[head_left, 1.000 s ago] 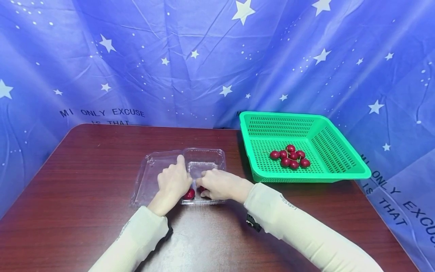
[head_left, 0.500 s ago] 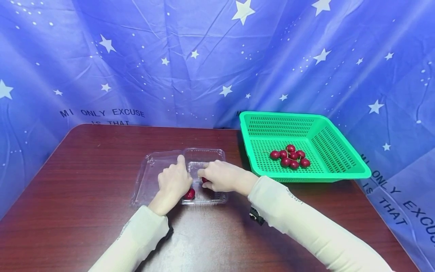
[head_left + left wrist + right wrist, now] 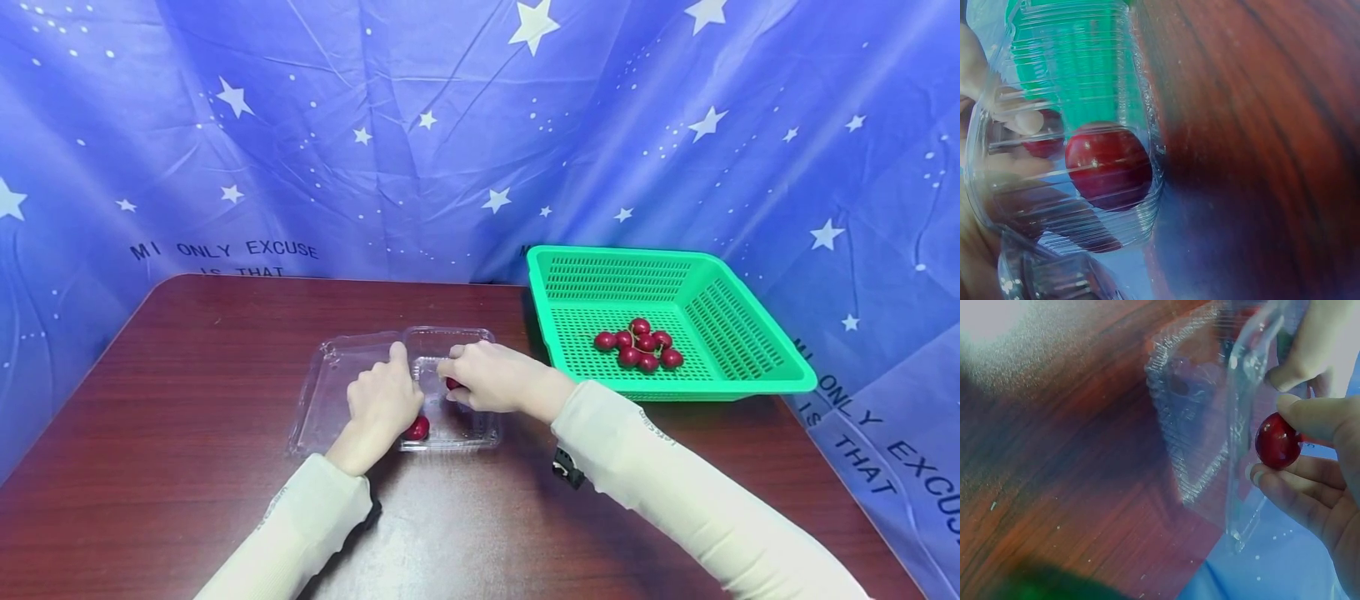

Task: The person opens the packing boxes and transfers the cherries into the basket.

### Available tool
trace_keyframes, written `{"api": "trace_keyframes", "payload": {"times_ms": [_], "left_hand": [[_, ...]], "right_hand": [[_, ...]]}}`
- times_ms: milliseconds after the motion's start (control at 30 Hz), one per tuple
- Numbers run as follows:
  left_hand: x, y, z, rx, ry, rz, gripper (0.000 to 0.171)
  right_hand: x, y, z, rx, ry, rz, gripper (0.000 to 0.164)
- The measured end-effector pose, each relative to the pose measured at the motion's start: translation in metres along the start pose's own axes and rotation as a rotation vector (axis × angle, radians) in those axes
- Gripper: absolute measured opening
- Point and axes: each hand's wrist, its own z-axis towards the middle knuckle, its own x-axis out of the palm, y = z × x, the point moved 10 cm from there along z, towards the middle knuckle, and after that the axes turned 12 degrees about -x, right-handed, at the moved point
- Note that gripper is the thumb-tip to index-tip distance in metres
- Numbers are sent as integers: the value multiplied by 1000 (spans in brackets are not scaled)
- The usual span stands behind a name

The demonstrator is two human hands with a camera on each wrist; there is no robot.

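A clear plastic clamshell box (image 3: 448,445) sits mid-table, its lid (image 3: 328,387) folded out to the left. My left hand (image 3: 382,398) grips the box at the hinge side, thumb pointing up; its other fingertips are hidden in the head view. One dark red cherry (image 3: 417,428) lies in the near left corner of the box, large through the ribbed wall in the left wrist view. Over the box's inside, my right hand (image 3: 497,375) pinches another cherry (image 3: 1277,441) between thumb and fingers, at the rim in the right wrist view.
To the right stands a green slotted basket (image 3: 562,367) holding several cherries (image 3: 647,342) with green stems. A blue star-patterned curtain (image 3: 420,167) hangs behind the brown wooden table (image 3: 187,417).
My right hand has moved away from the near side of the box, up and slightly right, with the cherry in its fingers. My left hand has stayed at the hinge.
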Motion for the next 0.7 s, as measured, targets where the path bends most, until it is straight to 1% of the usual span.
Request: {"api": "trace_keyframes", "payload": {"times_ms": [300, 500, 700], "left_hand": [[-2, 0, -1, 5, -3, -5, 29], [-1, 0, -1, 2, 3, -6, 29], [-1, 0, -1, 4, 14, -9, 29]], "right_hand": [[-16, -7, -5, 20, -61, -6, 19], [-29, -12, -8, 34, -104, -26, 13], [-40, -22, -14, 81, -119, -36, 15]]}}
